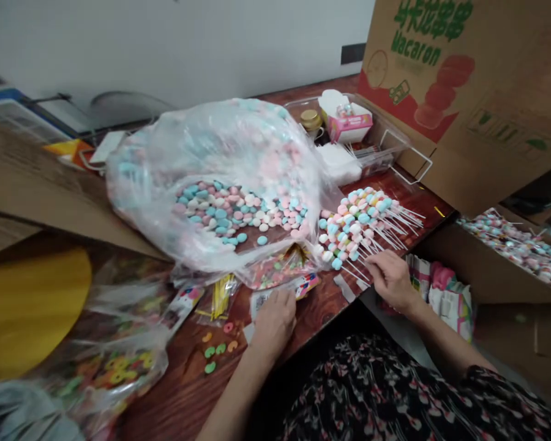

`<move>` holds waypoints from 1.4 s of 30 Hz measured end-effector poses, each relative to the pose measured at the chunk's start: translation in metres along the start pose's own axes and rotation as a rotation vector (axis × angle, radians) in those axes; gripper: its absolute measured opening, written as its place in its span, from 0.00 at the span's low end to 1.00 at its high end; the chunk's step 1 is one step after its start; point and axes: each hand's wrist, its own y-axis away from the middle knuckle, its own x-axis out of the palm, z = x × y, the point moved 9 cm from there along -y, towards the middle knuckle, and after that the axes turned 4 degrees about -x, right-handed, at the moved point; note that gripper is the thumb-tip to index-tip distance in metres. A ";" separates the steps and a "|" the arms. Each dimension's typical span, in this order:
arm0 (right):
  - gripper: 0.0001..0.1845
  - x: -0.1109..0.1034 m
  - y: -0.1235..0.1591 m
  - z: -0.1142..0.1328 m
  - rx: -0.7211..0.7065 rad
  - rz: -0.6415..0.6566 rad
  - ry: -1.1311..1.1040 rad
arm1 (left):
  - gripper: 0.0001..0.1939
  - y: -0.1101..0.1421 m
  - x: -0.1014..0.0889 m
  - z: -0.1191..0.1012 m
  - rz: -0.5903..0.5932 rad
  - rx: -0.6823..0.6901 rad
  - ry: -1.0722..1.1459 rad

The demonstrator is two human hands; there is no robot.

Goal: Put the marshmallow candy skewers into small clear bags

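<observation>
We logged: sweets pastel pink, aqua, white | clothing black, pink-white florals | tabletop red-brown woodgrain | carton brown, green lettering

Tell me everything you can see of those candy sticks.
They are thin white sticks, each threaded with round candies in pink, blue, white and yellow. They lie overlapped in a fan on the wood-grain table, candy ends toward the clear plastic bag, bare ends splaying. The right hand rests its fingers on them.

A plain white wall runs behind the wood-grain tabletop, with a dark rectangular panel set into it. A printed cardboard carton rises at the right.
</observation>
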 end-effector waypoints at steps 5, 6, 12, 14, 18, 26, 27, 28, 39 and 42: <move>0.09 -0.011 -0.022 -0.025 0.134 0.038 0.353 | 0.09 0.011 -0.012 0.005 -0.212 0.012 0.023; 0.09 -0.005 -0.026 -0.027 0.150 0.103 0.406 | 0.10 0.012 -0.012 0.005 -0.195 -0.018 0.034; 0.10 0.026 -0.029 -0.041 0.323 0.390 0.603 | 0.11 0.016 -0.014 0.013 -0.212 -0.191 0.337; 0.11 0.028 -0.025 -0.048 0.367 0.401 0.632 | 0.08 0.019 -0.017 0.022 -0.298 -0.243 0.422; 0.16 0.021 -0.020 -0.055 0.353 0.258 0.577 | 0.09 0.017 -0.011 0.023 -0.260 -0.280 0.329; 0.14 -0.016 -0.002 -0.039 0.159 -0.232 0.142 | 0.13 0.021 -0.006 0.024 -0.185 -0.327 0.619; 0.13 -0.015 -0.001 -0.034 0.137 -0.237 0.104 | 0.12 0.022 -0.008 0.029 -0.223 -0.351 0.656; 0.12 -0.011 -0.001 -0.027 0.112 -0.227 0.071 | 0.11 0.022 -0.012 0.033 -0.269 -0.374 0.665; 0.07 0.028 -0.007 0.012 -0.011 -0.008 -0.295 | 0.11 0.021 -0.005 0.022 -0.198 -0.309 0.503; 0.07 0.033 -0.003 0.007 0.073 0.011 -0.351 | 0.12 0.022 -0.002 0.029 -0.185 -0.362 0.500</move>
